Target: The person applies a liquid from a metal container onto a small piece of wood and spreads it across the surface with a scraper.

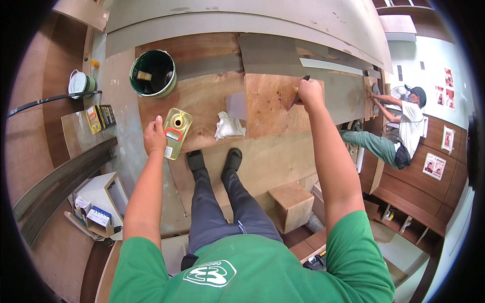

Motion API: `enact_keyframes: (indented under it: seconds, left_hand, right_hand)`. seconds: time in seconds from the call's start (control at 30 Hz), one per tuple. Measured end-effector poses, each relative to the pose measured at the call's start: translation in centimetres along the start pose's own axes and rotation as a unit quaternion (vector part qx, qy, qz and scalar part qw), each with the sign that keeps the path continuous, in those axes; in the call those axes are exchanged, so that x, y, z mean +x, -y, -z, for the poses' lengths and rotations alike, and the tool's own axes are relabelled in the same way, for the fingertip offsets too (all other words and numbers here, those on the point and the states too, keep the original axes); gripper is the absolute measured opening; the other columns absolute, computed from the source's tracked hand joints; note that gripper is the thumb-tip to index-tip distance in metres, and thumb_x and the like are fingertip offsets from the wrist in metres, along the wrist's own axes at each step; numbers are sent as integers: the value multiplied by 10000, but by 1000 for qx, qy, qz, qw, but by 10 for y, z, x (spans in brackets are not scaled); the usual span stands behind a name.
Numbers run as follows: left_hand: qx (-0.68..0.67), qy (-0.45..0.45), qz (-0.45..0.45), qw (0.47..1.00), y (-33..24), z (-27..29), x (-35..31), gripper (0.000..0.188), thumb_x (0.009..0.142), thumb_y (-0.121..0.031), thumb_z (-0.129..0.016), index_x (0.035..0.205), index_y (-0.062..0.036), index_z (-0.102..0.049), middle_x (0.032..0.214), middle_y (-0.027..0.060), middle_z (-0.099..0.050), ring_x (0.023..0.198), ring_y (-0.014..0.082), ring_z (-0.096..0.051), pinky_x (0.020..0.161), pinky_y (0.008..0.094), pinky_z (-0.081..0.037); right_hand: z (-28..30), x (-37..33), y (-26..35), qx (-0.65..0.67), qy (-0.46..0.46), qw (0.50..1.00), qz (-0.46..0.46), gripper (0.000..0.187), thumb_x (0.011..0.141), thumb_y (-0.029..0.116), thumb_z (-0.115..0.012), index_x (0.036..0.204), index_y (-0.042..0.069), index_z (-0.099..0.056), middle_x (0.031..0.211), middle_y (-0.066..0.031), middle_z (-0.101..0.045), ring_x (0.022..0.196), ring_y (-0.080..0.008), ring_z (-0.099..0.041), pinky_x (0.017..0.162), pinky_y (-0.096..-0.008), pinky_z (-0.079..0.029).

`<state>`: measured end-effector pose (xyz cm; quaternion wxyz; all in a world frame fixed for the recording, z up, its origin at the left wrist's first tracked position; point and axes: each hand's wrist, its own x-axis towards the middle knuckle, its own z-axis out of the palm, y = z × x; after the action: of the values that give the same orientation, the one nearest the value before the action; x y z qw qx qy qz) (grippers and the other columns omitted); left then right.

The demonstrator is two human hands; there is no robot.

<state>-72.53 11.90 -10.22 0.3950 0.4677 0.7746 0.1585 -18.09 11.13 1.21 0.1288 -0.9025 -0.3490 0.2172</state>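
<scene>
My right hand (309, 94) grips a dark-handled brush (299, 91) pressed onto a reddish wood board (270, 103) lying on a plywood sheet on the floor. My left hand (154, 135) rests against the side of a flat gold metal can (176, 132) with a round opening and a red-edged label. Between the can and the board lies a crumpled white rag (228, 125). My black shoes (214, 160) stand at the sheet's near edge.
A green bucket (153, 73) with a brush inside stands at the far left of the sheet. A white lidded tub (81, 83) and small yellow boxes (99, 117) lie further left. A small wooden box (291, 204) sits by my right leg. Another person (399, 129) works at the right wall.
</scene>
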Motion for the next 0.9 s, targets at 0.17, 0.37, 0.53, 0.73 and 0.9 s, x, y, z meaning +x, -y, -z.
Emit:
enact_keyframes:
  seconds: [0.17, 0.37, 0.53, 0.73, 0.9]
  left_hand:
    - [11, -14, -7, 1000, 5, 6, 0, 595, 963, -622, -474, 1043, -85, -719, 1051, 188, -707, 1014, 370, -649, 893, 426, -487]
    - [12, -24, -3, 1000, 9, 8, 3, 565, 950, -613, -504, 1020, -99, -728, 1070, 156, -710, 1023, 357, -650, 880, 446, -494]
    - [26, -20, -4, 999, 13, 12, 5, 563, 950, -614, -503, 1026, -103, -727, 1084, 150, -709, 1038, 357, -645, 892, 444, -491]
    - [16, -29, 13, 999, 10, 10, 1, 566, 953, -614, -499, 1014, -99, -725, 1091, 152, -705, 1037, 362, -641, 898, 454, -488]
    - [32, -24, 5, 999, 16, 15, 5, 569, 953, -618, -495, 1013, -100, -724, 1091, 153, -705, 1029, 365, -643, 887, 459, -489]
  right_hand:
    - [-31, 5, 39, -89, 23, 991, 98, 186, 646, 58, -791, 823, 24, -748, 939, -198, -729, 902, -312, -699, 776, -369, -571]
    - [-42, -53, 156, -135, 42, 986, 89, 382, 888, 204, -451, 1045, -53, -687, 1084, -292, -688, 969, -370, -701, 793, -420, -563]
    - [-47, -105, 220, 109, 70, 991, 26, 295, 862, 156, -475, 933, -52, -672, 907, -234, -695, 823, -359, -693, 748, -426, -554]
    - [23, -94, 161, 249, 16, 967, 44, 276, 884, 213, -561, 922, -42, -657, 814, -124, -667, 758, -206, -616, 705, -366, -495]
    - [68, -86, 75, 188, -44, 977, 89, 265, 948, 199, -564, 1105, 31, -696, 871, -84, -672, 813, -215, -602, 770, -351, -479]
